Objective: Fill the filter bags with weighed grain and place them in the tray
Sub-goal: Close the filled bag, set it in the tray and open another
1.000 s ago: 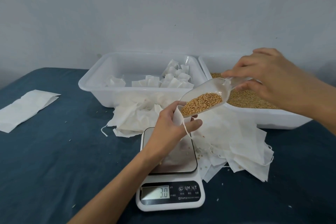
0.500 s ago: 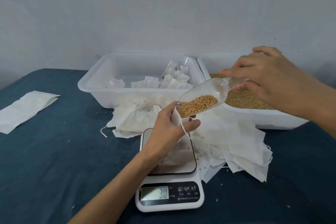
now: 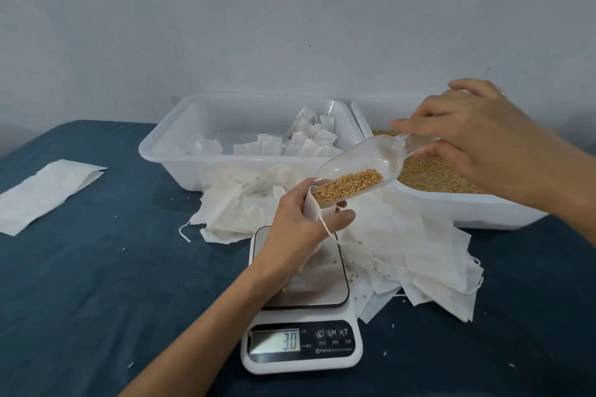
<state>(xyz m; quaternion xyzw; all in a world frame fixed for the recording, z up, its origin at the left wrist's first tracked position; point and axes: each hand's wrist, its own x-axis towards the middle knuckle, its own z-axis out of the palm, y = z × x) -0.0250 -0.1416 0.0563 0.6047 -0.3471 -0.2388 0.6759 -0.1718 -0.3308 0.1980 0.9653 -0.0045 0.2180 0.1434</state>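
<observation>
Scale (image 3: 301, 337) under left hand (image 3: 300, 229); loose bags (image 3: 416, 242) beside.

Looks like an improvised packing station in a plain room, not a fitted lab or shop. Bare pale wall (image 3: 290, 10) behind, with a dark blue cloth-covered table (image 3: 80, 284) for a bench. Small digital kitchen scale (image 3: 303, 342) at the front, two white plastic tubs (image 3: 167, 155) side by side, loose grain (image 3: 432, 177) in bulk, and a heap of empty filter bags (image 3: 419, 251).
</observation>
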